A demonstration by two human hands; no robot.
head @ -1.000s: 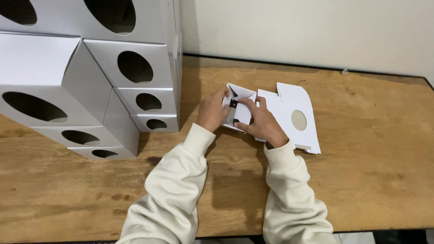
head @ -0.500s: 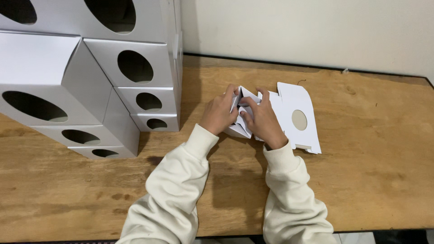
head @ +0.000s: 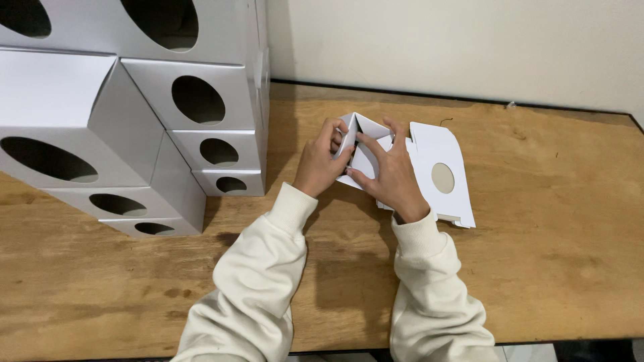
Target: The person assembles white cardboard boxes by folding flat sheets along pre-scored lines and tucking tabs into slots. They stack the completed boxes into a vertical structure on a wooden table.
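Both hands, left (head: 320, 163) and right (head: 391, 175), are pinching the half-folded white carton (head: 363, 144); squeezing unevenly risks creasing its panels toward twelve o'clock.

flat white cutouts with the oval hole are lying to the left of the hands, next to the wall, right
Not quite: the flat white cutouts lie to the right of the right hand, as the head view shows. The stacked white boxes are on the left.

Matt white cardboard box (head: 362, 151), worn wooden table (head: 537, 268)
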